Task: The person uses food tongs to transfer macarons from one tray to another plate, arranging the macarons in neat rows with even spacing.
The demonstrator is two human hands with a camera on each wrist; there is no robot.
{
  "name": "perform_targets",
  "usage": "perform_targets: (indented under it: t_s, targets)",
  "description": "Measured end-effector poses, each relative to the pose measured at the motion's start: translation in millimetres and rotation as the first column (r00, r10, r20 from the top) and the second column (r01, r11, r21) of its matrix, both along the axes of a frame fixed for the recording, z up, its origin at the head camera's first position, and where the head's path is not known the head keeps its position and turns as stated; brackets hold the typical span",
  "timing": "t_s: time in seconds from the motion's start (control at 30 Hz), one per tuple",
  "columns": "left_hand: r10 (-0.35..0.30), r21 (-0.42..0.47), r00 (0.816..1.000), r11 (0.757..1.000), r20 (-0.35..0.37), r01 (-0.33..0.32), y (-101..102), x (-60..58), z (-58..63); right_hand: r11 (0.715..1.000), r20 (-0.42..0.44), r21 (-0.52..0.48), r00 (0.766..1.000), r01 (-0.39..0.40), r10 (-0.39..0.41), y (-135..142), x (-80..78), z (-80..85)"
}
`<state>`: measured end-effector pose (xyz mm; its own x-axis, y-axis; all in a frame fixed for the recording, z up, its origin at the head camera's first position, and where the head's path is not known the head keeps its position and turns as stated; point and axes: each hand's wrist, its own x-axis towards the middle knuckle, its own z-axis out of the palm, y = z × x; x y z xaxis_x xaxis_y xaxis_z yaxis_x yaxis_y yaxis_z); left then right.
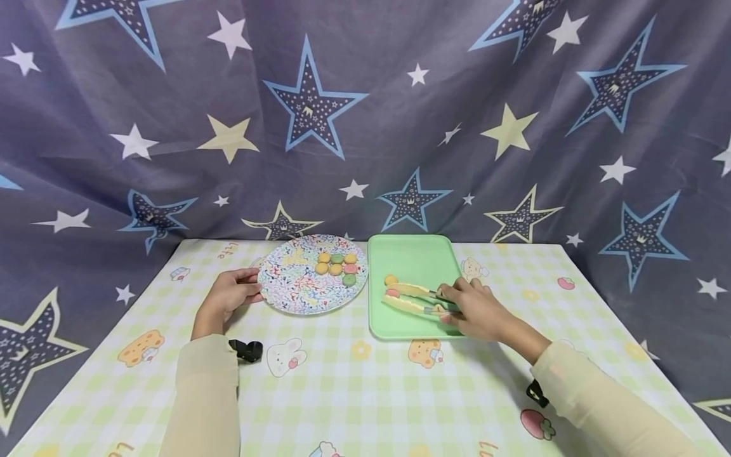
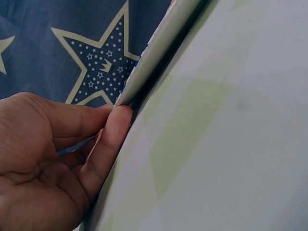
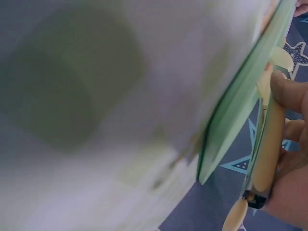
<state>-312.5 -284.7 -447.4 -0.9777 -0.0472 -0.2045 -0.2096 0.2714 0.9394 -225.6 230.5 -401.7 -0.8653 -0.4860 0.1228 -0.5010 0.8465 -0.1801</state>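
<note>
My left hand (image 1: 227,294) pinches the left rim of a round, multicoloured speckled plate (image 1: 297,291); in the left wrist view, thumb and fingertips (image 2: 121,115) meet at its edge. Several small round pieces in yellow, green and pink (image 1: 335,269) lie on the plate's right half. Over a green tray (image 1: 408,254), my right hand (image 1: 478,308) grips a pair of tongs (image 1: 408,306) with cream-yellow tips. Between those tips is a pink round piece (image 1: 392,292); whether they squeeze it I cannot tell. A yellow round piece (image 1: 391,279) sits in the tray just beyond it.
Plate and tray stand side by side at the back of a table with a green-checked cloth (image 1: 342,393). Behind the table hangs a dark curtain (image 1: 365,139) printed with stars. Each wrist wears a black strap device (image 1: 247,351).
</note>
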Motion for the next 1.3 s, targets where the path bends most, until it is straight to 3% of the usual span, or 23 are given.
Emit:
perform_targets:
  t_s: [0.47,1.3]
  targets:
    - [0.001,0.006,1.000,1.000,-0.001,-0.001,2,-1.0,2.2,0.997,0.005,-0.068,1.000,0.024,-0.024,4,-0.1,-2.1]
    - [0.010,-0.008,1.000,1.000,0.002,-0.010,2,1.4,2.8,0.994,0.044,-0.104,0.998,-0.037,0.042,22,0.0,5.3]
